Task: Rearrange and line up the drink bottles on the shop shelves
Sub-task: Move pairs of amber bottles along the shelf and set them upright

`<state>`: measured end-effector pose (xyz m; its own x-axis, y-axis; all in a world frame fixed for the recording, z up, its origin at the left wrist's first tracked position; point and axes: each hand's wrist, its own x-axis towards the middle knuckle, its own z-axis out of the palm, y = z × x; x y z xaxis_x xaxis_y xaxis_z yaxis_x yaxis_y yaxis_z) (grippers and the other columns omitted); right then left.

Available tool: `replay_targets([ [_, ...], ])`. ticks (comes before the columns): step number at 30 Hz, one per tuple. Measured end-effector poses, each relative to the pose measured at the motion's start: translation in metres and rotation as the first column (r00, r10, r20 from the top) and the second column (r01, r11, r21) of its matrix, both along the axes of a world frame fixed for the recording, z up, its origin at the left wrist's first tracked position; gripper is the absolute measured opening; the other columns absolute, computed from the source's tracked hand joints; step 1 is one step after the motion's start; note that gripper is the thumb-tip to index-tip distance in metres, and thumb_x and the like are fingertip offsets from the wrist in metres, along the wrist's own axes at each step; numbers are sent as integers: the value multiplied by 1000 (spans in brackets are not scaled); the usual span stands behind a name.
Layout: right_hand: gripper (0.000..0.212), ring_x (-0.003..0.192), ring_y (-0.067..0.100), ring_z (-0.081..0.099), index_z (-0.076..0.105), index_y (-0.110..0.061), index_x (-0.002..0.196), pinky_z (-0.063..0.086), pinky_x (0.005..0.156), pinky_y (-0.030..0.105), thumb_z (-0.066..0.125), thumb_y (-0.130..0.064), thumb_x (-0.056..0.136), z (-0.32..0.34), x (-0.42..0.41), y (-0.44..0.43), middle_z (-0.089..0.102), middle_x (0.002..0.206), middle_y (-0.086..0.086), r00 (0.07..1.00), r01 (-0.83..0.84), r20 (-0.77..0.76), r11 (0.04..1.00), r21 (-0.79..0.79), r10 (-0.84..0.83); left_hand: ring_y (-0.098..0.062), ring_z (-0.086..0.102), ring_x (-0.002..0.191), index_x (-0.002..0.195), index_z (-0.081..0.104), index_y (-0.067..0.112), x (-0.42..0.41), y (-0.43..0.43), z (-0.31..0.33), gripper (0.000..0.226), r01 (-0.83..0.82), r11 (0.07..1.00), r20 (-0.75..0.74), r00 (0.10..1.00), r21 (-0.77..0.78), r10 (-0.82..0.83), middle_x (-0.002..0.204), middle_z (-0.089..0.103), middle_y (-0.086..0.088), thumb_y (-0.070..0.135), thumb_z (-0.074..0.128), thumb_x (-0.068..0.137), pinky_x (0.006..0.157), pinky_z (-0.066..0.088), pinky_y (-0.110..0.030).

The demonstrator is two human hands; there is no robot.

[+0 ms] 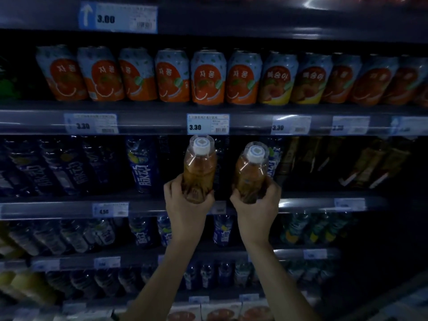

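So, 2 amber bottles raised before dark blue-bottle shelf: left hand gripping left bottle, right hand gripping right bottle, caps near 3.30 tag.

Left hand: gripped the base of the left bottle, in front of the bottle shelf.
Right hand: gripped the base of the right bottle, just beside the left one, apart.
Above the hands: a row of cans stood on the can shelf.
Below the hands: more bottle rows.
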<state>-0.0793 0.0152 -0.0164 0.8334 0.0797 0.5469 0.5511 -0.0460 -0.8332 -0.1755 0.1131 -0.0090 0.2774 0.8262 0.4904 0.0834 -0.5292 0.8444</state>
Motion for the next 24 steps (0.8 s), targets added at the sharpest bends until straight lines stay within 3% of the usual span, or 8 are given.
replay_targets([
  [5,64,104,-10,47,48,-25,119,40,82,2,83,-22,65,-2,9,-28,45,111,-7,999,20,-47,1000,15,-19,-9,52,102,127,50,17,13,-31,-2,70,85,995,-14,996,-43,-86,115,43,5,30,83,67,82,40,-12],
  [10,60,102,-1,50,49,-23,119,44,83,15,80,-29,67,-8,28,-63,45,112,-9,995,51,-82,998,-36,-54,-3,47,100,129,48,19,37,-67,-9,71,166,983,-45,985,-76,-169,115,42,7,31,82,68,77,37,-8],
  [13,61,101,9,52,51,-16,121,44,80,14,80,-26,68,-9,43,-84,46,112,-4,992,83,-95,996,-43,-87,-6,48,100,129,49,18,57,-88,-10,71,201,976,-48,977,-88,-206,114,43,5,29,83,67,79,41,-16],
  [16,61,101,7,51,51,-17,120,43,80,15,80,-27,68,-6,59,-104,47,110,-4,987,114,-107,992,-52,-119,-10,50,102,128,51,16,78,-106,-7,70,227,970,-70,970,-85,-233,113,45,2,28,83,67,83,46,-21],
  [20,64,104,14,50,51,-17,123,44,82,25,81,-26,67,-1,83,-130,46,111,-2,979,165,-104,983,-82,-173,-20,52,107,128,51,12,105,-128,-5,70,235,965,-100,964,-113,-247,114,45,-1,28,83,68,90,49,-37],
  [24,64,103,13,51,51,-21,123,49,84,30,80,-28,67,4,108,-151,45,111,-4,975,179,-117,981,-73,-186,-18,51,106,130,51,9,130,-146,-1,74,220,968,-90,969,-118,-231,115,45,-1,27,85,67,92,49,-38],
])
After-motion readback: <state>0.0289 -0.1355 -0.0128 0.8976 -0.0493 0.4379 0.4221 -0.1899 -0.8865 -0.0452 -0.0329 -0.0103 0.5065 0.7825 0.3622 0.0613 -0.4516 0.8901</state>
